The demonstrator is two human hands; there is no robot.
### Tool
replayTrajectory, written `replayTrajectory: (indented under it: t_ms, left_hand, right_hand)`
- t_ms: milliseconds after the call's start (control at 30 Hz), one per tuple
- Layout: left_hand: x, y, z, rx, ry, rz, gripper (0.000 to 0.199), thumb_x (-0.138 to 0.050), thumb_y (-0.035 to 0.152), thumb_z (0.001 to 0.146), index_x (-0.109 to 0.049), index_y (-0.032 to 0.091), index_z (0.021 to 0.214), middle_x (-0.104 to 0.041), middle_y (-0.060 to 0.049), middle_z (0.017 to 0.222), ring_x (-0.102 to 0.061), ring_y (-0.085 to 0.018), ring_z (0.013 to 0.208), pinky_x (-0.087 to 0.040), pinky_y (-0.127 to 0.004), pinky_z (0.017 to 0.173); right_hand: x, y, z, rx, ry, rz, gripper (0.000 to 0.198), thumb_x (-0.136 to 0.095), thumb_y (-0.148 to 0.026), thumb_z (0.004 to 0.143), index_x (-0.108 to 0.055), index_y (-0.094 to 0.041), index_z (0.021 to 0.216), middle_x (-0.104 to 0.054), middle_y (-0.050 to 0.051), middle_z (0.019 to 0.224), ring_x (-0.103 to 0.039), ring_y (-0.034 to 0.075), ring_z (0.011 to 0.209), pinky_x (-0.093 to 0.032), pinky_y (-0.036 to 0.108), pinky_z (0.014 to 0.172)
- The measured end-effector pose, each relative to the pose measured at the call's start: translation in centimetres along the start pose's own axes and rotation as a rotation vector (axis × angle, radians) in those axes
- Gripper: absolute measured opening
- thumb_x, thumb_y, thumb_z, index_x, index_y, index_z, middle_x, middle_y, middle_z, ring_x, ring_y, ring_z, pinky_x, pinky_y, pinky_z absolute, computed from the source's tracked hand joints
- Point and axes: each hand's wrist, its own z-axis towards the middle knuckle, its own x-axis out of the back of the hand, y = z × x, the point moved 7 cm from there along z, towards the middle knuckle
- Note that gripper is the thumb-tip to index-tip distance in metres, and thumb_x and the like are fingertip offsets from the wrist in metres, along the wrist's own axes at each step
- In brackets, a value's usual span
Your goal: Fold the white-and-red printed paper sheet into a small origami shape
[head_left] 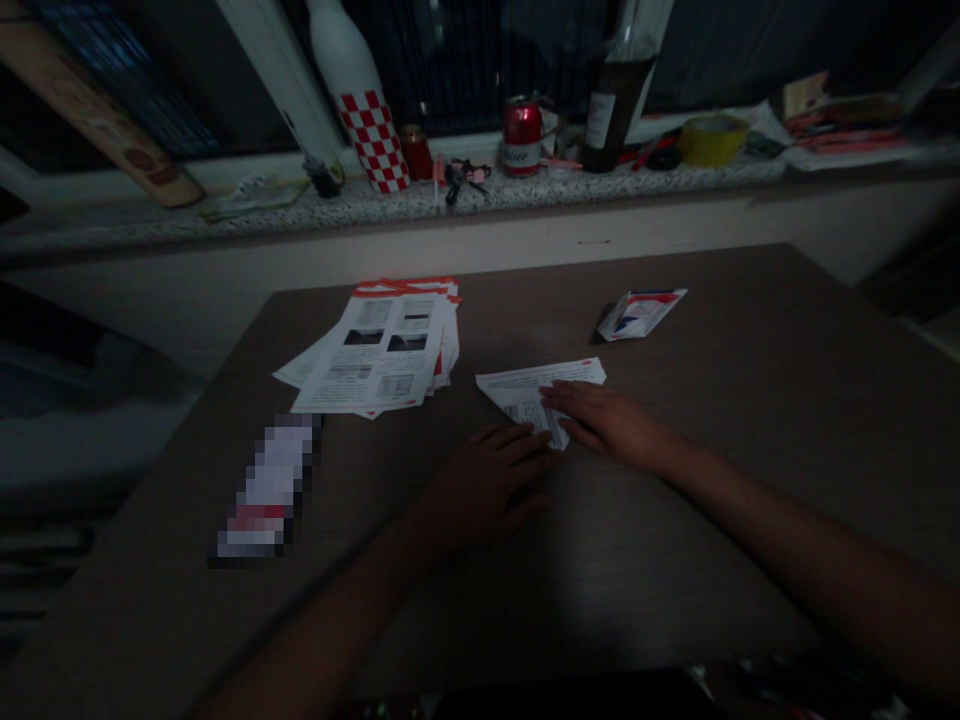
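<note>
My left hand (484, 480) is laid low and palm down, the forearm entering from the near left, with fingers loosely extended toward the right. My right hand (615, 422) comes in from the right, flat, its fingers reaching left across the folded sheet (521, 388). Both hands are spread rather than curled round anything; the right rests on the paper, and the left has its fingertips at the near edge, though in this dim light I cannot be sure how firmly they touch.

The sheet lies on the desk (712, 560), between a fan of printed pages (375, 345) at the far left and a small folded paper piece (643, 315) at the far right. Its long axis runs left to right, the right end slightly farther away; it narrows toward a near tip between my hands.

My right fingers cover part of the sheet's right side. An oblong object (270, 480) at left is pixelated, and both forearms are cut off by the frame.
</note>
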Motion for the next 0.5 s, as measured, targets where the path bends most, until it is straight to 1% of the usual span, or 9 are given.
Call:
replayTrajectory:
  t_ms: [100,200,300,400,500]
  left_hand:
    - [-0.03,-0.09,-0.01,0.019,0.003,-0.018,0.051,-0.053,0.051,0.109,-0.053,0.031,0.155,-0.053,-0.003,0.163,-0.047,-0.030,0.150,-0.034,-0.051,0.123]
    - [-0.11,-0.28,-0.04,0.033,0.007,-0.044,0.054,-0.052,0.053,0.109,-0.050,0.031,0.158,-0.054,-0.003,0.162,-0.048,-0.029,0.149,-0.035,-0.049,0.123]
    - [-0.18,-0.40,-0.02,0.037,0.011,-0.055,0.056,-0.051,0.052,0.109,-0.046,0.029,0.160,-0.054,-0.004,0.162,-0.047,-0.028,0.150,-0.035,-0.049,0.124]
    - [-0.14,-0.55,0.05,0.039,0.014,-0.050,0.053,-0.050,0.050,0.110,-0.048,0.030,0.159,-0.054,-0.004,0.162,-0.046,-0.029,0.150,-0.036,-0.051,0.124]
    - [-0.08,-0.84,0.05,0.025,0.013,-0.086,0.049,-0.048,0.046,0.111,-0.049,0.032,0.159,-0.055,-0.003,0.162,-0.050,-0.027,0.148,-0.039,-0.049,0.123]
  right_hand:
    - [-0.15,0.08,-0.07,-0.005,-0.004,0.006,0.044,-0.055,-0.025,0.107,-0.059,-0.025,0.151,-0.058,0.009,0.160,-0.052,0.028,0.149,-0.046,0.053,0.123]
    - [0.05,-0.15,-0.09,-0.012,0.000,0.034,0.044,-0.056,-0.027,0.107,-0.059,-0.025,0.151,-0.058,0.010,0.159,-0.052,0.029,0.150,-0.046,0.054,0.123]
    - [0.40,-0.50,-0.06,-0.018,-0.001,0.049,0.047,-0.059,-0.029,0.105,-0.058,-0.025,0.152,-0.059,0.011,0.158,-0.052,0.031,0.149,-0.046,0.056,0.122]
    - [0.59,-0.70,-0.10,-0.020,-0.013,0.050,0.050,-0.063,-0.032,0.104,-0.057,-0.026,0.153,-0.058,0.012,0.159,-0.051,0.032,0.150,-0.045,0.057,0.122]
    - [0.71,-0.70,-0.23,-0.018,-0.011,0.063,0.054,-0.066,-0.034,0.102,-0.055,-0.027,0.155,-0.057,0.011,0.160,-0.050,0.033,0.151,-0.045,0.058,0.123]
